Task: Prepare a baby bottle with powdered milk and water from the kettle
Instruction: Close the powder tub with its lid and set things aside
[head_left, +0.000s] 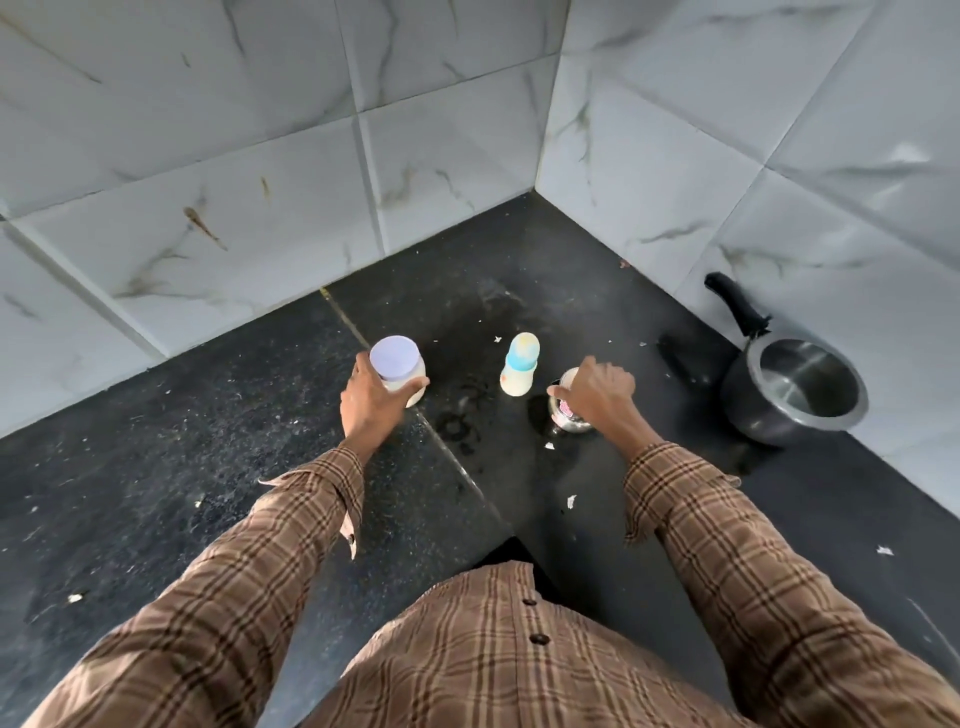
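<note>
Left hand (371, 395) curled around lilac-lidded powder jar (397, 370); right hand (597, 389) gripping small steel cup (569, 413). Capped baby bottle (519, 366) upright between both hands, nearer the right, just leftward.

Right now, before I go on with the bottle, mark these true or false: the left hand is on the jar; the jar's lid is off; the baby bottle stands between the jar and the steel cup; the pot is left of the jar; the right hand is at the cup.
1. The left hand grips the jar. True.
2. The jar's lid is off. False: the purple lid is on.
3. The baby bottle stands between the jar and the steel cup. True.
4. The pot is left of the jar. False: it sits far right, by the wall.
5. The right hand is at the cup. True.
</note>
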